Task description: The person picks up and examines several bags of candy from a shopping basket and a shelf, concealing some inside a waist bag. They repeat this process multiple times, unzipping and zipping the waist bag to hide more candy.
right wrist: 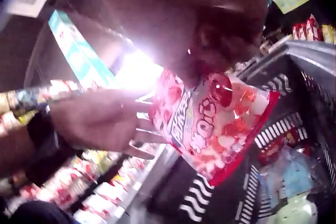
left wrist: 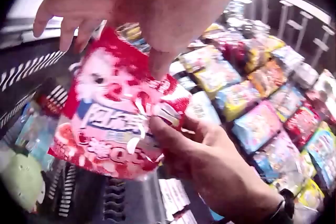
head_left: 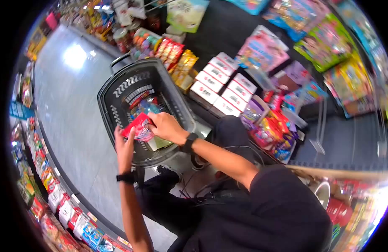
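A red and pink bag of candy [head_left: 141, 127] is held over the black shopping basket [head_left: 102, 98]. My right hand [head_left: 166, 126] pinches the bag's right side, with the thumb [left wrist: 176, 140] across its printed front. My left hand [head_left: 124, 147] is at the bag's other end. Its fingers [right wrist: 139, 136] are straight and spread beside the bag's edge, while its thumb overlaps the top edge in the left wrist view. Inside the basket lie a clear-and-blue package [right wrist: 289, 174], a red package [right wrist: 275, 153] and a pale green item [right wrist: 296, 211].
White price cards [head_left: 219, 75] stand right of the basket. Candy bags [head_left: 261, 52] fill the dark display beyond. Red and yellow packets [head_left: 171, 52] hang by the basket's far corner. A grey floor aisle [head_left: 72, 105] runs along the left, with packed shelves [head_left: 55, 189] beyond it.
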A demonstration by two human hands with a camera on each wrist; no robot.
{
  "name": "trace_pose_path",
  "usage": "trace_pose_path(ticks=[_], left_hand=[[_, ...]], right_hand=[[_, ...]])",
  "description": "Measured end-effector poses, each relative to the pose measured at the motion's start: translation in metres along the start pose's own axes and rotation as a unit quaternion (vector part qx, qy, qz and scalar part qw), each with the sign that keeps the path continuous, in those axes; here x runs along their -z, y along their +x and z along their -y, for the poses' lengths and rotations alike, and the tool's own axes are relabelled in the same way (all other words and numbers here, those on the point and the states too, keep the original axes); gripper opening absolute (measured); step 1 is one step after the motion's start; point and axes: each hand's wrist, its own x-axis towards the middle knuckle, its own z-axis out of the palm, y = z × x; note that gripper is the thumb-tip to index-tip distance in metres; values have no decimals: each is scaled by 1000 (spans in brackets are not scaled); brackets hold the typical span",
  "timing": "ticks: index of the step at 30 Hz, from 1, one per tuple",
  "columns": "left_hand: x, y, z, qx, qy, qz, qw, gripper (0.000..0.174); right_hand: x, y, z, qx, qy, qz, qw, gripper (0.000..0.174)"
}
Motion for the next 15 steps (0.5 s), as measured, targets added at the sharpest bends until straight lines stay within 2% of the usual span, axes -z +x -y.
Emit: trace_pose_path(ticks=[1, 3, 5, 6, 7, 8, 9, 11, 14, 15], left_hand=[[2, -21, -15, -42, -109, -9, 993, 67], [13, -82, -71, -37, -218, 112, 969, 63], [18, -142, -110, 26, -190, 299, 935, 56], [9, -171, -120, 14, -155, 339, 928, 42], [0, -198, -136, 41, -163, 398, 902, 30], [-13, -225, -147, 51, -184, 389, 901, 27], [-22, -248, -155, 62, -203, 381, 900, 25], [-38, -277, -146, 20, -178, 395, 901, 25], [-51, -317, -157, 20, -185, 403, 896, 23], [-54, -328, -158, 16, -174, 404, 898, 23]], right_hand=[[27, -20, 12, 3, 34, -44, 998, 26], [79, -69, 47, -85, 225, -61, 969, 27], [110, -123, 59, -128, 277, -59, 950, 25], [118, -151, 67, -94, 337, -77, 934, 24], [126, -177, 73, -59, 396, -90, 912, 23], [131, -202, 74, -64, 396, -95, 911, 25], [155, -226, 93, -114, 396, -75, 908, 27], [173, -269, 91, -132, 403, -56, 904, 31], [200, -322, 98, -124, 450, -19, 884, 42], [204, -338, 93, -119, 432, -16, 894, 42]])
